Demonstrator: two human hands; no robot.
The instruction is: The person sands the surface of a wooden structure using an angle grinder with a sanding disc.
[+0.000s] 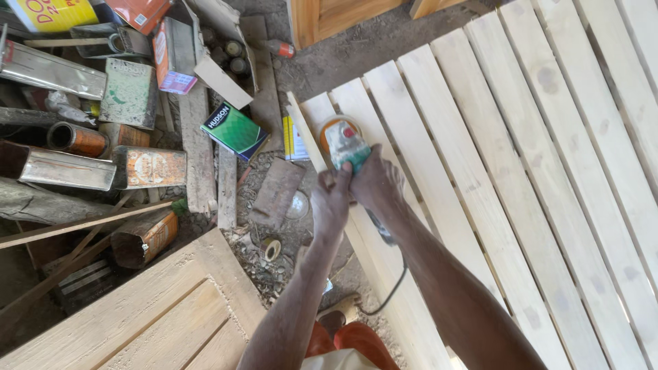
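I grip a green and grey handheld sander (345, 145) with an orange disc, pressed flat on the end of a pale wooden slat (329, 116). My left hand (330, 204) clasps the tool's body from the left. My right hand (378, 183) wraps it from the right, over the rear handle. A black power cord (392, 288) trails from the tool down toward my body. The slat belongs to a frame of several parallel pale planks (521, 171) spreading to the right.
Left of the planks lies dirt floor piled with rusty metal cans (147, 166), a green box (235, 129), cardboard packages, timber offcuts and a tape roll (271, 249). A panelled wooden door (157, 312) lies at the lower left. Another wooden panel (336, 17) stands at the top.
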